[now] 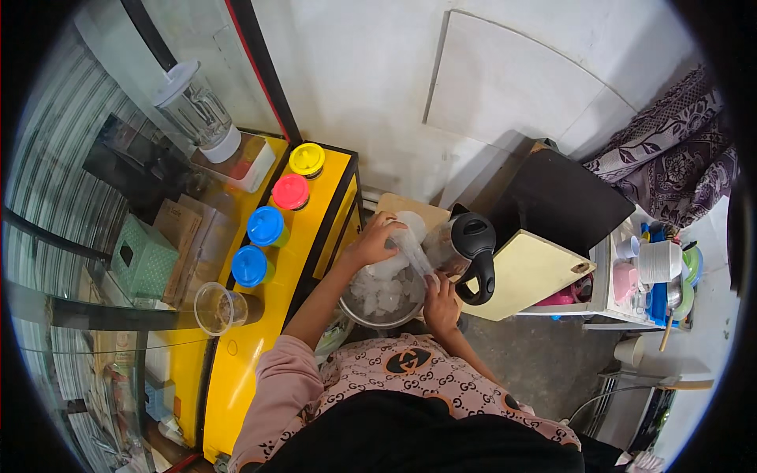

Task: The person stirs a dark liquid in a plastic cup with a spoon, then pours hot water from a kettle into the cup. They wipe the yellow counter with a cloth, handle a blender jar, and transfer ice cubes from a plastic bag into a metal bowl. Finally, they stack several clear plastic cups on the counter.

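A round metal bowl holding white, ice-like chunks stands in front of me. Over its far side both hands hold a clear plastic bag that has whitish contents. My left hand has its fingers bent around the bag's upper left part. My right hand pinches the bag's edge at the bowl's right rim. Just right of the bag stands an electric kettle with a black lid and handle.
A yellow counter at the left bears lidded containers and a clear plastic cup. A blender stands farther back. Right of the kettle lies a pale yellow board, near a shelf with stacked white bowls.
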Available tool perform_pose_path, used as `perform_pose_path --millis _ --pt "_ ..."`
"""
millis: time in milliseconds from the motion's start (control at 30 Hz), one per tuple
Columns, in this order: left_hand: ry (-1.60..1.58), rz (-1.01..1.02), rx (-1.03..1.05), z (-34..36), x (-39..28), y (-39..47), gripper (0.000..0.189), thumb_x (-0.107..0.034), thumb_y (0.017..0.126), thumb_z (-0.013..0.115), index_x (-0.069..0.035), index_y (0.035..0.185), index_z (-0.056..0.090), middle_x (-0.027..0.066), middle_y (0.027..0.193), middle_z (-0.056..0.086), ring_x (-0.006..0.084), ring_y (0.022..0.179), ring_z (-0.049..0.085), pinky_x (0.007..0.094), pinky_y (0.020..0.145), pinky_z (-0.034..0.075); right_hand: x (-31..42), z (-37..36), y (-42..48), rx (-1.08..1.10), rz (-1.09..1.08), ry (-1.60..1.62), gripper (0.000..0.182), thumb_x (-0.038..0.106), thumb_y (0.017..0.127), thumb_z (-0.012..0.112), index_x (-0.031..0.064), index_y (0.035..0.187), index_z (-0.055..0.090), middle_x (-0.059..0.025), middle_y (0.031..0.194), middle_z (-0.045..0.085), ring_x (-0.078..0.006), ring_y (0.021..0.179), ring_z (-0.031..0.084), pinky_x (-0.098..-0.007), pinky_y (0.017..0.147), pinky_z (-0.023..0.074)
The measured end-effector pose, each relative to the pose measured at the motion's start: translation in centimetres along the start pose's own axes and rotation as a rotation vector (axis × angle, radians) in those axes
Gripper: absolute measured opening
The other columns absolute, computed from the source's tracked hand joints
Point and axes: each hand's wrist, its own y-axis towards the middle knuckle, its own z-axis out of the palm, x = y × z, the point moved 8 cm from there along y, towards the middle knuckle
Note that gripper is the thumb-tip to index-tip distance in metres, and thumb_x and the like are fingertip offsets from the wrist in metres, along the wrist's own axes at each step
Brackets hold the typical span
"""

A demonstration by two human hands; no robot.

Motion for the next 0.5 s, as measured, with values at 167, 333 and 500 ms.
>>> perform_pose_path --millis 167,333,500 --pt "0.064 -0.039 -0.101 -0.3 -0.5 -1.6 0.056 -0.011 0.066 0.067 -0.009 0.118 0.048 0.0150 0.117 0.041 0.0343 0.113 0.038 0.0423 0.095 0.033 0.3 -0.3 -1.8 -0.006 0.025 -0.130 0.047 0.019 0.077 0.061 0.0109 0.121 0.047 -0.0126 0.112 0.044 -0.0306 0.101 0.045 -0.0418 0.079 0.0418" --pt "0.121 -0.306 -0.359 -1.9 1.8 -6.0 0.050 -0.009 0.074 0.061 -0.001 0.119 0.042 0.0185 0.116 0.041 0.0355 0.112 0.038 0.0426 0.095 0.032 -0.1 0.1 -1.0 0.032 0.034 0.046 0.041 0.019 0.074 0.063 0.0131 0.113 0.051 -0.0110 0.104 0.049 -0.0287 0.094 0.051 -0.0395 0.071 0.0463" --pt "0.163 -0.538 -0.371 -2.1 2.4 -12.5 0.050 -0.011 0.077 0.059 0.001 0.121 0.040 0.0199 0.118 0.040 0.0368 0.111 0.038 0.0429 0.096 0.031 -1.9 1.0 -0.6 -0.033 0.102 0.119 0.024 0.011 0.076 0.059 0.0121 0.099 0.054 -0.0073 0.095 0.054 -0.0257 0.077 0.059 -0.0351 0.058 0.0503"
